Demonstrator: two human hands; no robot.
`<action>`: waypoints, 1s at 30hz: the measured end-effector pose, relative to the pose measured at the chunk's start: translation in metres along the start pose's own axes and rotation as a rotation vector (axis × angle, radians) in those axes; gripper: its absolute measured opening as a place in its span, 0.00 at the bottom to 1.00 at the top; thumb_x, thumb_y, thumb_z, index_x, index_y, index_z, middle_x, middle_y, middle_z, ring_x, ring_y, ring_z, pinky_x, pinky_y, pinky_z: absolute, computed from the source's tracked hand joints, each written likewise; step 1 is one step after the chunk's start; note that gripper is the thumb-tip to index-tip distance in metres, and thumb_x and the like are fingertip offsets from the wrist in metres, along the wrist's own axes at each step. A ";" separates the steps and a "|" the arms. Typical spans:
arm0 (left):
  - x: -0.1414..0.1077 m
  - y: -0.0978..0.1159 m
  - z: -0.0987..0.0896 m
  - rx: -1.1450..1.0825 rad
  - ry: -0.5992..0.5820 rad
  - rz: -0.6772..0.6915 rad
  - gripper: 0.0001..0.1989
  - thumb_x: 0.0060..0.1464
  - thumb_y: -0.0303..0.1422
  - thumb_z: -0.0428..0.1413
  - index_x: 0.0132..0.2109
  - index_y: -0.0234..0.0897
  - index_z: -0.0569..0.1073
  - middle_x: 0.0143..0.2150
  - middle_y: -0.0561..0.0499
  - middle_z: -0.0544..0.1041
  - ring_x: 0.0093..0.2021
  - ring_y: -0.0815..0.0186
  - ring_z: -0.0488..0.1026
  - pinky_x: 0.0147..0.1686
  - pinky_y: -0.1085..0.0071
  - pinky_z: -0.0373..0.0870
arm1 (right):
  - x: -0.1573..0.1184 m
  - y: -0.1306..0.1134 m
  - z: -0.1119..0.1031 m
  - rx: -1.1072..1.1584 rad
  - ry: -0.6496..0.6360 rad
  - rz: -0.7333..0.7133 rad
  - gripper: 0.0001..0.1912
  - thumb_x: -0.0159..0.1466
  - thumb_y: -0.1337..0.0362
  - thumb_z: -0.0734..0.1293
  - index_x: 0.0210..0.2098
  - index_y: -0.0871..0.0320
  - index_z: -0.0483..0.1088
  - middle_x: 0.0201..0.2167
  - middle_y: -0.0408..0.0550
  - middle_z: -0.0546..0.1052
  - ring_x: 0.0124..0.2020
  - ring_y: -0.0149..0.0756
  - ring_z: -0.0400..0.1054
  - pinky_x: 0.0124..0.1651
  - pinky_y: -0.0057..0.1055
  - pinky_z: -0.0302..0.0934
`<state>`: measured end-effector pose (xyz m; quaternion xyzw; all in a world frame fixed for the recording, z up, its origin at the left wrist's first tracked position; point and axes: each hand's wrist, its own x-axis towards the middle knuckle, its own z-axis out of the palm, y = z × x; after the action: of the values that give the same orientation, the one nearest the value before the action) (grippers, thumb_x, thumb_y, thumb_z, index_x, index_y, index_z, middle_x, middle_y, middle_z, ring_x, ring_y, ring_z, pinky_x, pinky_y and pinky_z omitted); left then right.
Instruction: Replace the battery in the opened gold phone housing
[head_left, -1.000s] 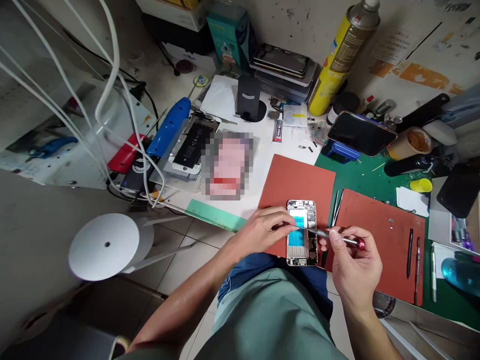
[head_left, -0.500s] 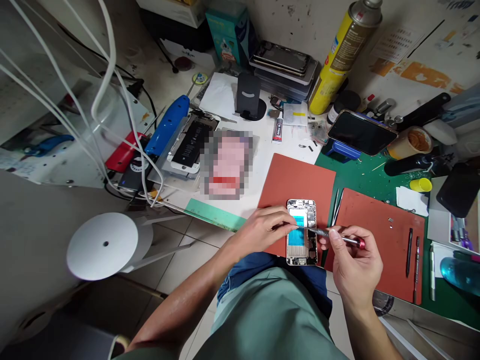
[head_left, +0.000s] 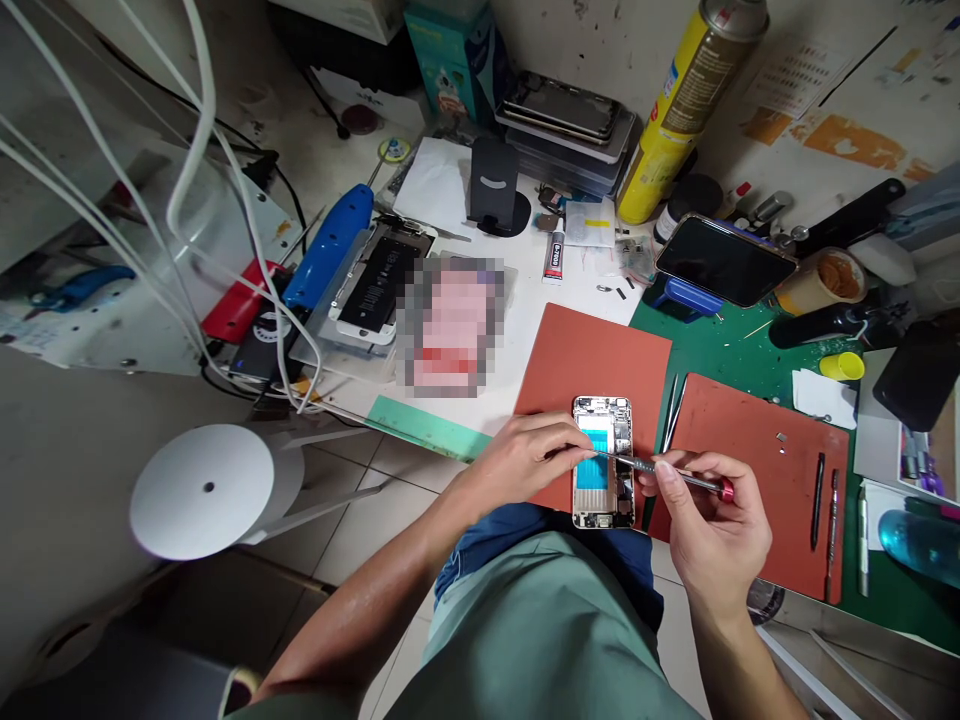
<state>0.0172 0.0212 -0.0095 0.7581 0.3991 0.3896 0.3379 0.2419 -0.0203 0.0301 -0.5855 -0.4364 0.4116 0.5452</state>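
Observation:
An opened phone housing (head_left: 602, 510) with bare inner parts and a blue patch lies at the front edge of a brown mat. My right hand (head_left: 716, 515) is closed round a slim screwdriver (head_left: 637, 464) with a red end cap, its shaft pointing left across the housing. Over the blue patch, the thumb and fingers of my left hand (head_left: 536, 452) are pinched together right at the screwdriver's tip. Whatever lies between those fingertips is too small to tell.
Tweezers (head_left: 673, 412) lie between the brown mat (head_left: 592, 360) and a second brown mat (head_left: 739, 480) that bears slim tools. A phone (head_left: 724, 262) leans on a blue stand behind. White cables (head_left: 202, 120) hang at the left, near a blue-handled tool (head_left: 330, 245).
The view has shifted slightly. My right hand and the screwdriver's red end have moved a little to the right; my left hand keeps its pinch at the tip.

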 end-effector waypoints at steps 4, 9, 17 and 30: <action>0.000 0.000 0.000 0.004 -0.015 -0.006 0.07 0.73 0.31 0.58 0.46 0.38 0.81 0.42 0.51 0.86 0.40 0.68 0.82 0.40 0.71 0.78 | 0.001 0.002 -0.004 0.011 -0.039 -0.032 0.13 0.64 0.68 0.79 0.44 0.54 0.75 0.39 0.46 0.84 0.39 0.37 0.83 0.41 0.33 0.82; 0.001 0.000 -0.001 -0.009 -0.026 -0.002 0.09 0.73 0.32 0.58 0.45 0.38 0.82 0.42 0.50 0.86 0.41 0.68 0.83 0.41 0.70 0.80 | 0.004 0.007 -0.009 0.039 -0.084 -0.007 0.14 0.65 0.69 0.79 0.46 0.53 0.74 0.41 0.47 0.84 0.45 0.38 0.83 0.47 0.35 0.82; 0.000 -0.002 -0.001 -0.022 -0.027 0.007 0.08 0.73 0.32 0.58 0.46 0.37 0.82 0.43 0.50 0.86 0.41 0.68 0.83 0.42 0.71 0.80 | 0.011 0.007 -0.009 0.049 -0.128 0.042 0.11 0.66 0.67 0.78 0.45 0.54 0.74 0.41 0.46 0.85 0.41 0.37 0.83 0.46 0.36 0.82; -0.001 0.003 0.000 0.207 -0.002 0.090 0.12 0.72 0.40 0.60 0.52 0.37 0.79 0.46 0.49 0.85 0.42 0.65 0.82 0.41 0.68 0.80 | 0.033 -0.009 -0.016 -0.305 -0.024 -0.435 0.21 0.61 0.72 0.80 0.51 0.54 0.74 0.39 0.44 0.84 0.36 0.41 0.84 0.37 0.35 0.82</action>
<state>0.0178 0.0191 -0.0069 0.8066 0.4024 0.3603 0.2401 0.2655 0.0073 0.0403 -0.5484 -0.6153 0.2212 0.5213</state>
